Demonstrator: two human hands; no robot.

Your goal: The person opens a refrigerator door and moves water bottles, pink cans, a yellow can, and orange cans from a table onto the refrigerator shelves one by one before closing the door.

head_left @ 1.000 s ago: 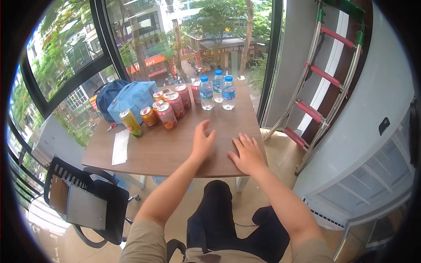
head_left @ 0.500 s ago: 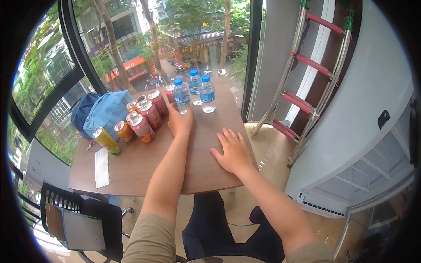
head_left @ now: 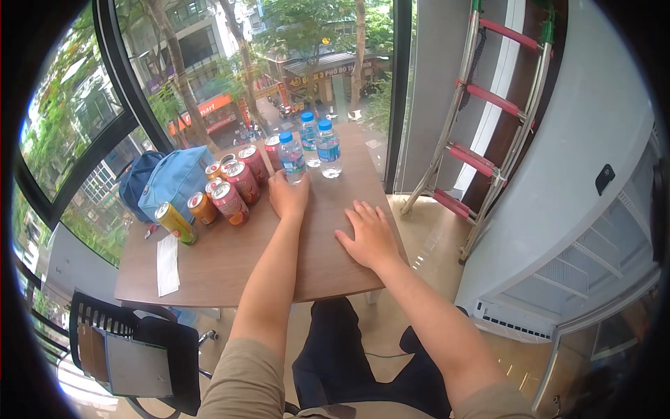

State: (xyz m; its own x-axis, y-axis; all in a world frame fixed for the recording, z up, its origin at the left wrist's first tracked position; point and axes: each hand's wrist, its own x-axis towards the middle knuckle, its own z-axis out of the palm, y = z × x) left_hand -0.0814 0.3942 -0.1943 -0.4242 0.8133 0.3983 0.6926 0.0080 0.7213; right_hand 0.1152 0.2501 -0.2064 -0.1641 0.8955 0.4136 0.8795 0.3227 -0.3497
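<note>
My left hand (head_left: 288, 197) is wrapped around the lower part of a small water bottle (head_left: 292, 159) with a blue cap. Its fingers are partly hidden behind the bottle. Two more water bottles stand just beyond and to the right, one at the back (head_left: 308, 133) and one nearer (head_left: 328, 150). Left of the held bottle is a group of pink cans (head_left: 243, 183) and orange cans (head_left: 202, 208). My right hand (head_left: 368, 236) lies flat on the table's right part with its fingers spread, holding nothing.
The brown table (head_left: 328, 265) stands against the window. On its left are a blue bag (head_left: 178, 180), a yellow-green can (head_left: 176, 223) and a white paper strip (head_left: 167, 265). A black chair (head_left: 167, 356) is at lower left. A ladder (head_left: 481, 160) leans at the right.
The bottle in my left hand has shifted slightly toward me relative to the other two bottles. My right hand stays flat on the table. The whole view has turned a little.
</note>
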